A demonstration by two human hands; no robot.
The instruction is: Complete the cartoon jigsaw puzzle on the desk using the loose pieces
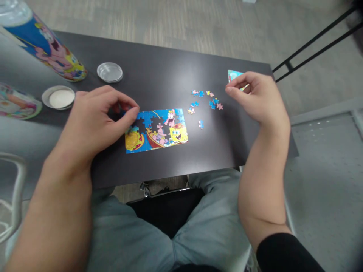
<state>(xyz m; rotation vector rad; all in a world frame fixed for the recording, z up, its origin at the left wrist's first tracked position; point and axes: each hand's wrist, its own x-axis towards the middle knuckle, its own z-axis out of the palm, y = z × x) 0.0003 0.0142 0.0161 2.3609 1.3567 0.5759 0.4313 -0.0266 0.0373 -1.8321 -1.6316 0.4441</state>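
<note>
A partly assembled jigsaw puzzle [157, 145] lies on the dark table, with cartoon figures in a boat and a burger on blue. Dark gaps show in its upper left and middle. My left hand [102, 117] is at its upper left corner, thumb and forefinger closed together; whatever they may hold is hidden. To the right lie several loose puzzle pieces [219, 106], among them a single blue piece [201, 124] nearest the puzzle. Over the table's right part, my right hand [252, 92] has its thumb and forefinger pinched, and I cannot make out anything between them. A small picture card [234, 74] is partly hidden behind it.
At the left stands a tall printed cylinder [53, 49], with a clear round lid [110, 72] and a white round lid [61, 97] close by. The dark table [159, 81] ends just before my lap. A black metal frame [289, 66] is beyond its right end.
</note>
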